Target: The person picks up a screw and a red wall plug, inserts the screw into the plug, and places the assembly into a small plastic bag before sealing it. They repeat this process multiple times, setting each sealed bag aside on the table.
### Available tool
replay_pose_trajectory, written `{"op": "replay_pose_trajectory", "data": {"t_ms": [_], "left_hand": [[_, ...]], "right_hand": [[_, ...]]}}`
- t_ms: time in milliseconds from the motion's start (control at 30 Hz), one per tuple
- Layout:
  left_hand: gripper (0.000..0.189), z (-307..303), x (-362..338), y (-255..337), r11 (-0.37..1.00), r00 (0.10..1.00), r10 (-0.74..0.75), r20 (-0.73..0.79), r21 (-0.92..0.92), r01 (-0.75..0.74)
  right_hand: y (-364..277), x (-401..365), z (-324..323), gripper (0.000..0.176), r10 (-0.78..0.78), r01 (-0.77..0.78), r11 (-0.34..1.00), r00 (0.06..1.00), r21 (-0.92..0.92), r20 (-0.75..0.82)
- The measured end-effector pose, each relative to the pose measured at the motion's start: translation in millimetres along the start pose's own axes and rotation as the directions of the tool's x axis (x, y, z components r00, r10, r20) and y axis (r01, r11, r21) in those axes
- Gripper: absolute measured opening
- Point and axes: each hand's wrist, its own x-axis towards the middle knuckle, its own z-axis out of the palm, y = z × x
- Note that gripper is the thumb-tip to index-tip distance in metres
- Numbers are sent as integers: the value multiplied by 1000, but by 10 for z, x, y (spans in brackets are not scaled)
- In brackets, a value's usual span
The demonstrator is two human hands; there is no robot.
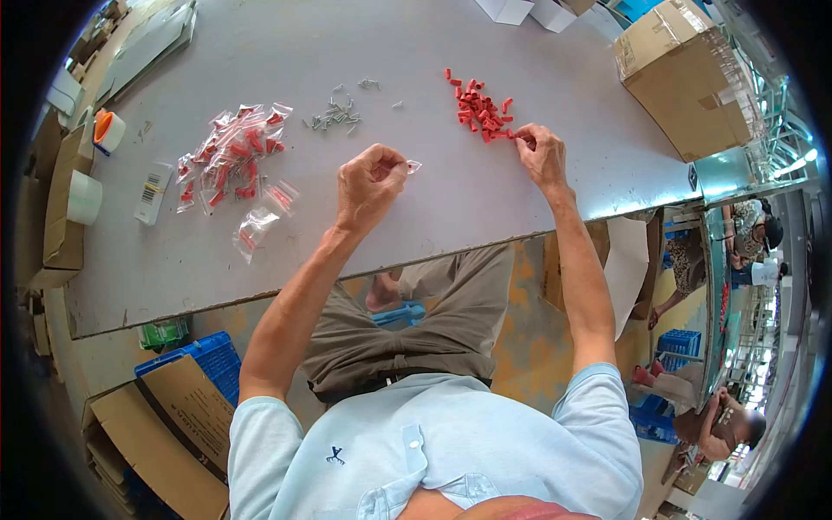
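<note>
My left hand point(371, 186) is closed in a pinch on a small clear plastic bag point(414, 166), whose corner sticks out past the fingertips. My right hand point(542, 156) reaches the near right edge of a pile of short red plastic tubes point(478, 108), thumb and fingers pinched on one red tube point(511, 134). Between and beyond the hands lie loose small metal screws point(336, 114). Left of my left hand is a heap of clear bags with red pieces inside point(232, 152). Two more filled bags point(251, 232) lie nearer me.
On the grey table point(416, 52), a tape roll point(108, 130) and a labelled white packet point(152, 194) lie left. A cardboard box point(686, 78) stands at the right. Below the table edge are a blue crate point(212, 360) and cardboard point(165, 425). Other people point(724, 425) sit at right.
</note>
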Motion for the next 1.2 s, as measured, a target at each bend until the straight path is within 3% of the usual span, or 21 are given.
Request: {"op": "replay_pose_trajectory", "data": {"t_ms": [100, 167, 200, 267, 433, 633, 700, 867, 933, 1000, 1067, 1167, 1200], "left_hand": [[4, 22, -3, 8, 997, 998, 54, -43, 58, -52], [4, 27, -3, 1, 995, 993, 74, -92, 70, -68], [4, 30, -8, -5, 994, 988, 100, -114, 65, -93], [5, 28, -26, 60, 992, 986, 103, -130, 85, -92], [4, 16, -49, 76, 975, 976, 182, -120, 155, -162], [7, 15, -83, 93, 949, 964, 264, -34, 187, -253], [7, 8, -80, 112, 961, 974, 224, -42, 177, -213], [6, -13, -60, 81, 986, 987, 142, -71, 94, -136], [6, -15, -57, 56, 962, 983, 174, -54, 223, -158], [7, 22, -56, 69, 941, 975, 214, -65, 282, -188], [8, 27, -49, 0, 940, 976, 211, -49, 285, -189], [8, 59, -68, 61, 951, 981, 193, -10, 249, -185], [7, 82, -55, 21, 957, 984, 180, -15, 234, -171]], "right_hand": [[-133, -117, -67, 12, -56, 55, 998, 997, -27, -56], [-420, -226, -156, 13, 303, -275, 880, 953, 388, -11], [-620, -291, -160, 13, 285, -264, 876, 958, 403, 9], [-1079, -480, -149, 18, 233, -256, 525, 960, 812, 152], [-1886, -563, 16, 26, 156, -409, 346, 912, 844, 379], [-1965, -441, 276, 27, 170, -399, 418, 917, 816, 361], [-1981, -432, 321, 26, 178, -378, 441, 926, 814, 334], [-2038, -449, 322, 20, 209, -443, 208, 891, 872, 403], [-1974, -444, 363, 17, 182, -443, 387, 896, 809, 404], [-1868, -458, 463, 14, 108, -359, 425, 932, 831, 347], [-1880, -446, 417, 13, 118, -334, 544, 939, 769, 324], [-1907, -512, 499, 13, -7, 69, 881, 991, 468, -133], [-1892, -542, 490, 13, 29, 45, 895, 987, 444, -159]]}}
